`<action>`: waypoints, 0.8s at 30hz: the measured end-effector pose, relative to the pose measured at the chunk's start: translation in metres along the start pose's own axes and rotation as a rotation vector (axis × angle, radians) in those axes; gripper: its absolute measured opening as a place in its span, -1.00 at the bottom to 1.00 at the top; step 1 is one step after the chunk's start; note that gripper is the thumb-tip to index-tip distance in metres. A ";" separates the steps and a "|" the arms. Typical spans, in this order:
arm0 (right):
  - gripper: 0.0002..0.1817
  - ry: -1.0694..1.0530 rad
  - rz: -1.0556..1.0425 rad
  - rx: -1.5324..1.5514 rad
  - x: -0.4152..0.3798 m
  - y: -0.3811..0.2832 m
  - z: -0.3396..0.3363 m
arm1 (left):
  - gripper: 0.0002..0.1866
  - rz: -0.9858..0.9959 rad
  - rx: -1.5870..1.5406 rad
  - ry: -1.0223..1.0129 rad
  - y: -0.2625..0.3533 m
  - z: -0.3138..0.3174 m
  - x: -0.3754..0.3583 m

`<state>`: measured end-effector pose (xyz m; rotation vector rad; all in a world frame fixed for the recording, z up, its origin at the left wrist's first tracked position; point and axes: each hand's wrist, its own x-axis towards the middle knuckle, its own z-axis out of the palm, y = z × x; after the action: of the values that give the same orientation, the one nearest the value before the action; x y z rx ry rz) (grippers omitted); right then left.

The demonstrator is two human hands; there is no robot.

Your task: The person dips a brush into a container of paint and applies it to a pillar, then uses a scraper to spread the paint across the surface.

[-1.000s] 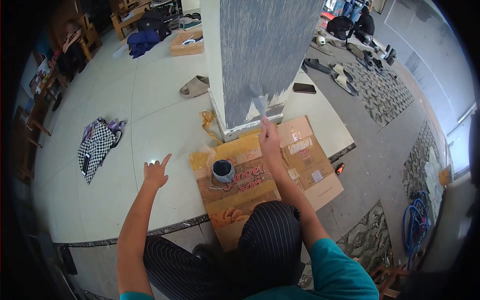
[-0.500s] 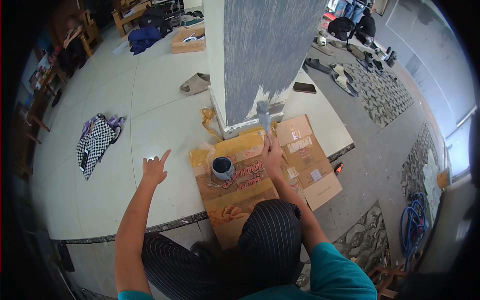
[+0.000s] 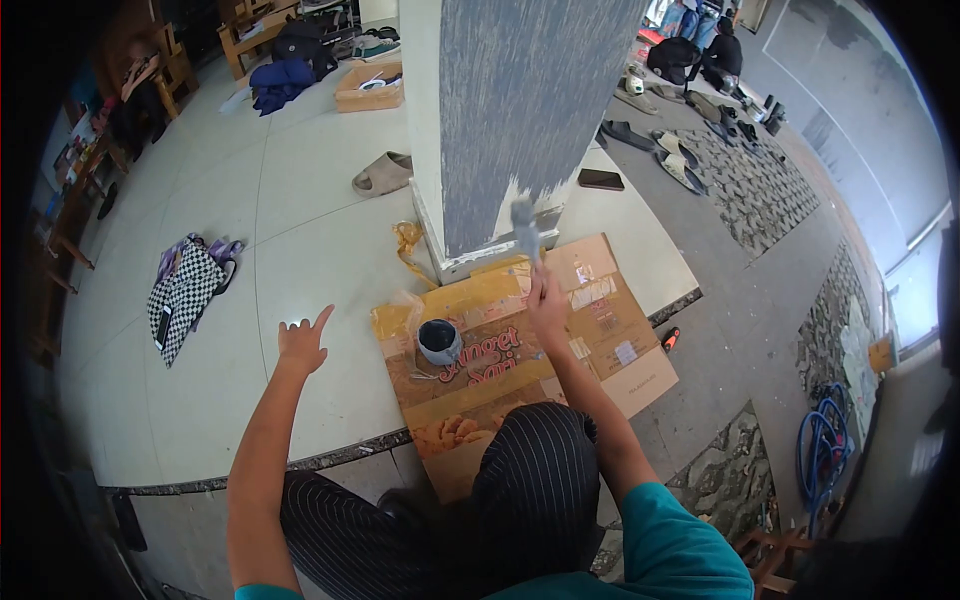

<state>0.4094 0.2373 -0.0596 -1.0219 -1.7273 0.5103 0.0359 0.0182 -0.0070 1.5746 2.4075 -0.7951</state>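
My right hand (image 3: 547,303) grips the handle of a paintbrush (image 3: 526,230). Its grey-coated bristles are up against the lower part of the pillar (image 3: 530,110), where grey paint gives way to a ragged pale patch. Held out over the tiles, my left hand (image 3: 302,343) has nothing in it, with the index finger stretched and the others partly bent. Between my hands a paint-smeared pot (image 3: 439,342) with dark paint inside stands on flattened cardboard (image 3: 470,407) at the pillar's foot.
A phone (image 3: 601,179) lies right of the pillar, a slipper (image 3: 383,174) to its left. Checkered cloth (image 3: 186,290) is on the tiles. Sandals (image 3: 680,160) and a coiled blue hose (image 3: 825,440) are on the right. One person (image 3: 143,85) sits far left, another (image 3: 722,55) far right.
The view has shifted slightly, so the scene sits a little further left. The brush stays near the same pale patch, and both hands keep nearly the same pose.
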 end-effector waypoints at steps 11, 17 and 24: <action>-0.73 0.084 -0.124 -0.032 0.006 0.005 0.033 | 0.05 0.012 -0.026 0.036 0.001 0.005 0.002; -0.73 -0.269 0.158 -0.252 -0.015 -0.003 -0.002 | 0.05 0.009 -0.031 0.045 -0.001 0.000 0.002; -0.75 -0.070 -0.025 -0.021 0.006 0.004 0.017 | 0.04 0.018 -0.029 0.044 0.001 -0.002 -0.005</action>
<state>0.3950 0.2466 -0.0652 -1.0061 -1.8087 0.5188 0.0392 0.0160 -0.0035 1.6169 2.4205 -0.7270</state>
